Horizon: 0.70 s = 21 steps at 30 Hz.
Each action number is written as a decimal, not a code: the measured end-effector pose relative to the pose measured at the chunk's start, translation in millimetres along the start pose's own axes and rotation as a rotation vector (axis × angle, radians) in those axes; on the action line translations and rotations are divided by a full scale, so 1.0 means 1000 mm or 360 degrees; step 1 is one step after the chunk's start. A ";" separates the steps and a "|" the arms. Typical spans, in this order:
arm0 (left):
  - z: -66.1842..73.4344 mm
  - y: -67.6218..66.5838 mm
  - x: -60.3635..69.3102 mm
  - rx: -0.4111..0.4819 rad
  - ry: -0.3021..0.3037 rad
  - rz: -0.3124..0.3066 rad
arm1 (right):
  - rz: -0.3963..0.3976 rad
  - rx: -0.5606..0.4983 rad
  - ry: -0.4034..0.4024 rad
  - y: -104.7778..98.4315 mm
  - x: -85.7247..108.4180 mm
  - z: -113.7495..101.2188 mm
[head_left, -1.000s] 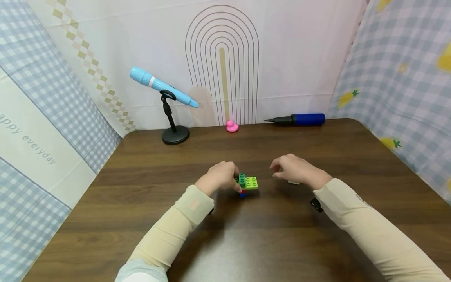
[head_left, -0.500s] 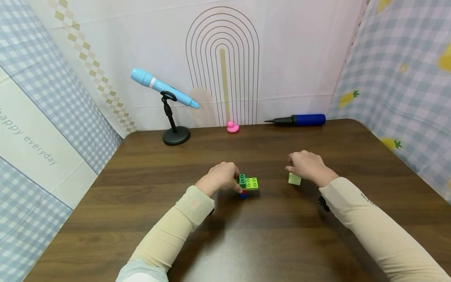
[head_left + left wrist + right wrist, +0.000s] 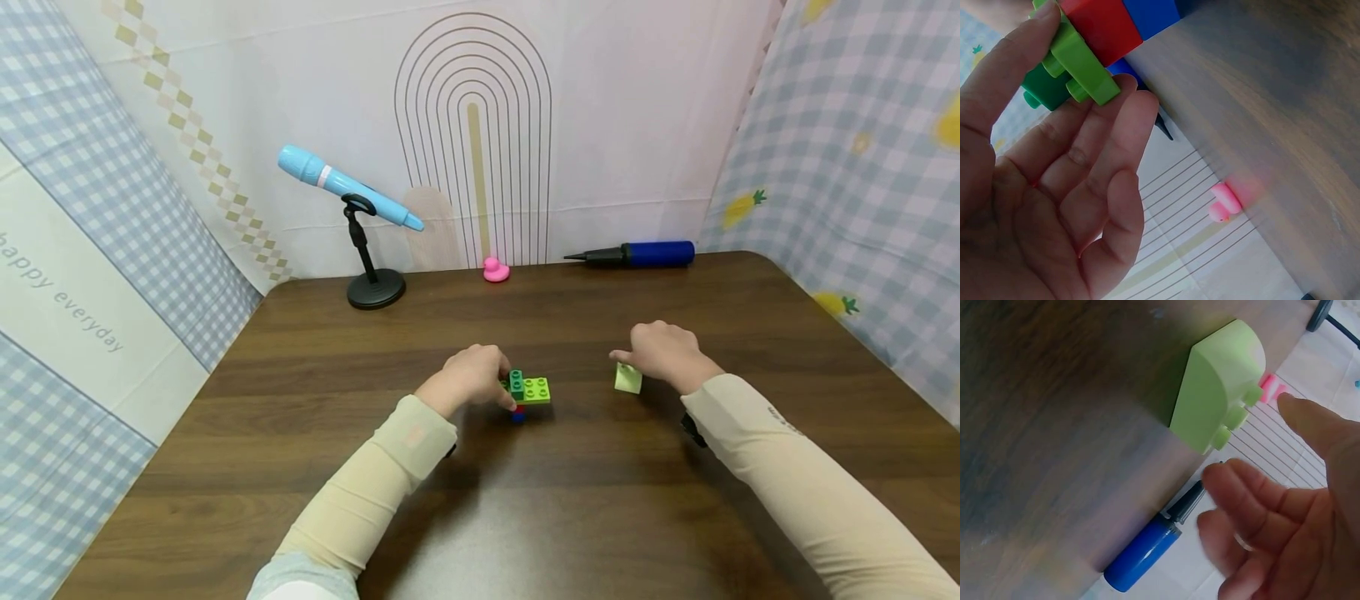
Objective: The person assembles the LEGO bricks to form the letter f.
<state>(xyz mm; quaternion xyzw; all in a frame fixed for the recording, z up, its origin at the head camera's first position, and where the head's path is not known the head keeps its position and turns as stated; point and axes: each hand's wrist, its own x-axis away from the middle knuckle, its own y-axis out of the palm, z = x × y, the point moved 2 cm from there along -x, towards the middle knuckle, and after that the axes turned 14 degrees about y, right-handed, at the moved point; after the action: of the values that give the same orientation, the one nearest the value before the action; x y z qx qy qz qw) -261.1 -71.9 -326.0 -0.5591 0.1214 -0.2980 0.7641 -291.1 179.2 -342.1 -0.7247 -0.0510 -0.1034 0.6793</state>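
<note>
My left hand (image 3: 471, 378) pinches a small brick stack between thumb and fingers. In the left wrist view the stack shows a lime green brick (image 3: 1088, 69), a dark green brick (image 3: 1047, 87) on one side, and a red brick (image 3: 1102, 28) and a blue brick (image 3: 1152, 15) on the other. Over a pale green rounded block (image 3: 627, 379) hovers my right hand (image 3: 667, 354). In the right wrist view the block (image 3: 1210, 394) stands on the table with its studs toward my parted fingers and thumb, a gap between them.
Along the table's (image 3: 525, 525) back edge are a black stand (image 3: 375, 287) with a light blue microphone (image 3: 348, 185), a pink duck (image 3: 496, 270), and a blue pump (image 3: 657, 254) with a black nozzle. Patterned cloths hang behind and at both sides.
My right hand has moved to the right, over the pale green block, which now shows more fully. My left hand and its brick stack have stayed in place.
</note>
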 end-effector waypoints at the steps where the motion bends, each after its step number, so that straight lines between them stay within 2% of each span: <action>1: 0.000 0.000 0.000 0.0002 -0.0001 -0.0002 | -0.0018 0.0011 0.0028 0.000 0.000 0.000; 4: 0.000 0.000 0.000 0.0001 -0.0004 -0.0003 | -0.0056 0.0037 0.0090 0.001 0.000 -0.001; 8: 0.001 0.000 0.001 -0.0021 0.0012 0.0013 | -0.0087 0.0038 0.0104 0.003 0.000 -0.003; 12: 0.001 0.000 0.002 -0.0034 0.0029 0.0024 | -0.0134 0.0021 0.0045 0.003 0.000 -0.006; 17: 0.001 0.000 0.002 -0.0025 0.0019 0.0022 | -0.0143 -0.0010 -0.0102 0.002 0.003 -0.012; 21: 0.001 0.000 0.002 -0.0012 0.0011 0.0021 | -0.0147 -0.0072 -0.0172 0.003 0.006 -0.017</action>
<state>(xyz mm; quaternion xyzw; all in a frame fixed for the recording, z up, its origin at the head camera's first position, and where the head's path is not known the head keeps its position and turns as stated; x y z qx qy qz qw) -259.3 -72.5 -325.6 -0.5602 0.1289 -0.2944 0.7635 -286.3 161.4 -342.3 -0.7412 -0.1188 -0.0965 0.6536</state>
